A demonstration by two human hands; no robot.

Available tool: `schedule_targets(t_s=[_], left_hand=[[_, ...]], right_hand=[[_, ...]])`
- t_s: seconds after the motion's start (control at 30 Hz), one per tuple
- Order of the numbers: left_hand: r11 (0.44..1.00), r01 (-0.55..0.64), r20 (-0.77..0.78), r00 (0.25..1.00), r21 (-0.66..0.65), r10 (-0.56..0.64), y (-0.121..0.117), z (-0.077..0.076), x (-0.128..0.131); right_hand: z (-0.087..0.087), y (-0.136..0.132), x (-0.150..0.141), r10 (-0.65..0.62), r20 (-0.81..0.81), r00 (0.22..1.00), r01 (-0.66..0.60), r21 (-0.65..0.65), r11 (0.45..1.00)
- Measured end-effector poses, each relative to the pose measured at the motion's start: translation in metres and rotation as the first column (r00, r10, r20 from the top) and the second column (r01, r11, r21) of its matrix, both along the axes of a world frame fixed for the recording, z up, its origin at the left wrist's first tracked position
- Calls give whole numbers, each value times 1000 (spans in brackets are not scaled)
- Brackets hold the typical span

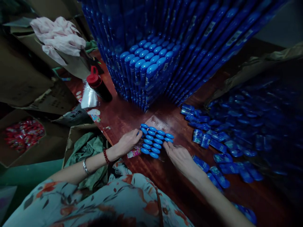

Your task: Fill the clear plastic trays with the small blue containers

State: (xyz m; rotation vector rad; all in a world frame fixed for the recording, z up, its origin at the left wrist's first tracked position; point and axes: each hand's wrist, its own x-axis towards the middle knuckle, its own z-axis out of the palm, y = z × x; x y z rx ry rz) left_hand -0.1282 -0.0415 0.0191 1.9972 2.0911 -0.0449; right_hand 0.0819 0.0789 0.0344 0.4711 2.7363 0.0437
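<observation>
A block of small blue rounded-top containers (pixel 148 137) stands in staggered rows on the reddish-brown table in front of me. My left hand (pixel 129 141) is at its left side, thumb and fingers closed against the edge of the upper rows. On the opposite side my right hand (pixel 178 156) has its fingertips pressed to the containers at the right end. The block sits between my two hands. Some of my fingertips are hidden by the hands and containers. Under its near left corner lies a pink printed packet (pixel 133 153).
Tall stacks of the same blue containers (pixel 145 75) rise behind. Loose blue ones (pixel 217 138) spill across the right side from a large box. A red-lidded dark bottle (pixel 99 83), clear plastic bags (pixel 89 96) and boxes with green cloth (pixel 88 151) and red packets (pixel 25 134) are left.
</observation>
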Motion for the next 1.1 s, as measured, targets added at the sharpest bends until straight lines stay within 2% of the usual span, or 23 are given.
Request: schedule_targets(t_s=[0.1, 0.27, 0.33, 0.43, 0.5, 0.6, 0.7, 0.77, 0.8, 0.9, 0.93, 0.97, 1.03, 1.1], left_hand=[[1000, 9, -23, 1000, -28, -9, 4, -1, -1], [999, 43, -39, 998, 6, -43, 6, -12, 6], [999, 45, -34, 998, -17, -46, 10, -11, 9], [999, -15, 9, 1000, -48, 16, 16, -3, 8], [996, -78, 47, 996, -40, 80, 15, 4, 4], [982, -179, 76, 982, 57, 174, 6, 13, -5], [974, -169, 221, 966, 153, 133, -2, 14, -13], [969, -169, 374, 923, 178, 92, -3, 9, -22], [955, -216, 430, 896, 204, 111, -1, 4, -28], [839, -449, 481, 834, 308, 270, 12, -17, -53], [804, -497, 468, 824, 325, 320, 19, -24, -62], [797, -516, 448, 820, 314, 355, 25, -30, -70], [837, -496, 409, 830, 232, 379, 38, -39, -83], [890, -435, 396, 848, 141, 352, 47, -43, -91]], right_hand=[[-2, 5, 7, 20, -19, 1000, -21, -55, 998], [2, 10, 3, 36, 28, 999, -31, -153, 988], [3, 10, -1, 20, 46, 999, -13, -150, 989], [0, 5, 1, -39, 36, 999, 43, -111, 993], [-5, 0, 7, -86, -30, 996, 84, -72, 994], [-15, -10, 20, -140, -235, 962, 138, -24, 990], [-26, -18, 28, -208, -470, 858, 226, -20, 974], [-32, -19, 29, -256, -586, 768, 277, -57, 959], [-35, -19, 28, -282, -629, 724, 295, -87, 951], [-39, -13, 22, -400, -688, 605, 363, -209, 908], [-38, -10, 19, -444, -684, 578, 391, -246, 887], [-36, -6, 16, -480, -673, 563, 414, -273, 868], [-30, -1, 10, -527, -646, 553, 448, -303, 841], [-23, 3, 6, -544, -635, 548, 450, -324, 832]])
